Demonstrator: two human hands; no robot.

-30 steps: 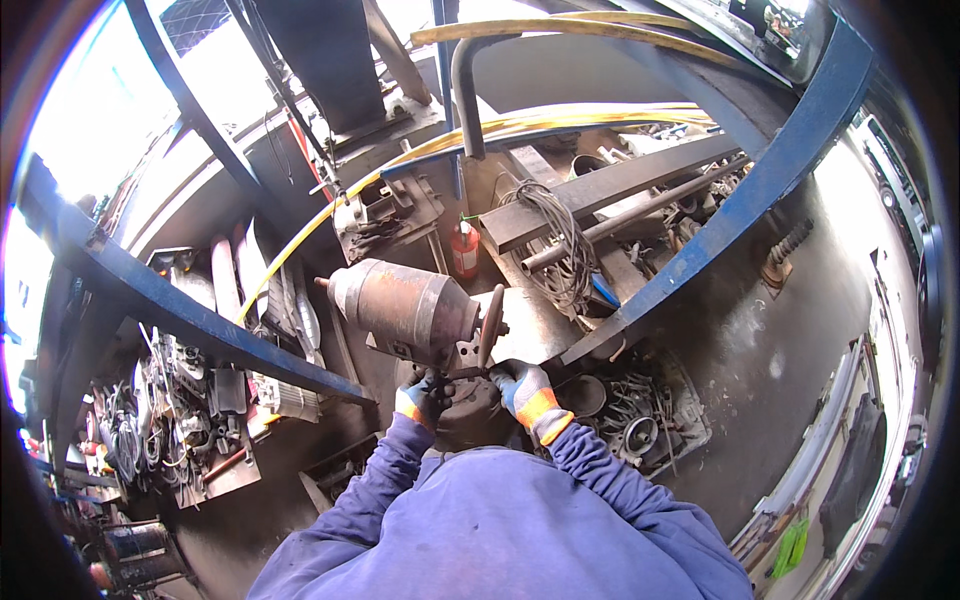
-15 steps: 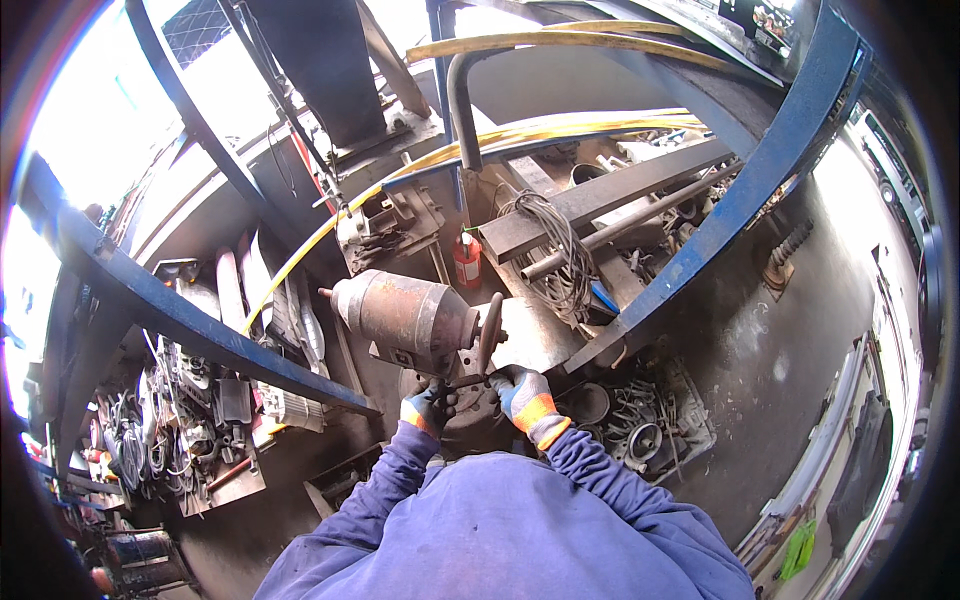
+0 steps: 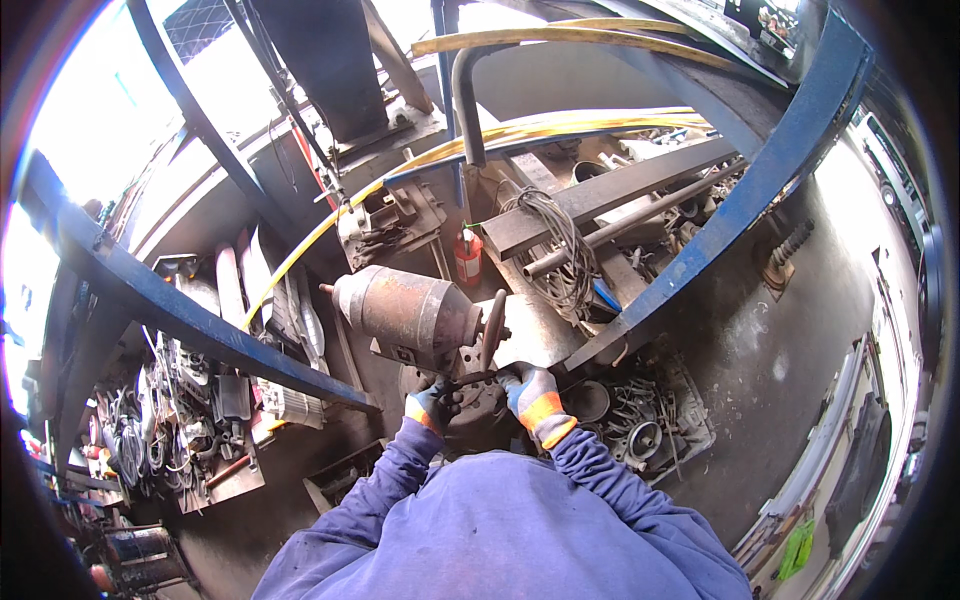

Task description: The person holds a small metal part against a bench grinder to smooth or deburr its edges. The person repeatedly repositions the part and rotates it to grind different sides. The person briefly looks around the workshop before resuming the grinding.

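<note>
light: strong daylight, upper left; opening [image 3: 75,130] burnt to white, purple-fringed at the rim. glare: pale metal sheet [image 3: 537,335]; floor [image 3: 745,345] patchily bright at right, dim lower left. distortion: fisheye, blue beam [image 3: 715,250] bowed, corners black. detail: left hand [image 3: 428,403] dark, fingers indistinct.

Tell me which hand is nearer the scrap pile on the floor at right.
Right. The right hand is left of the scrap pile; the left hand is farther left.
</note>
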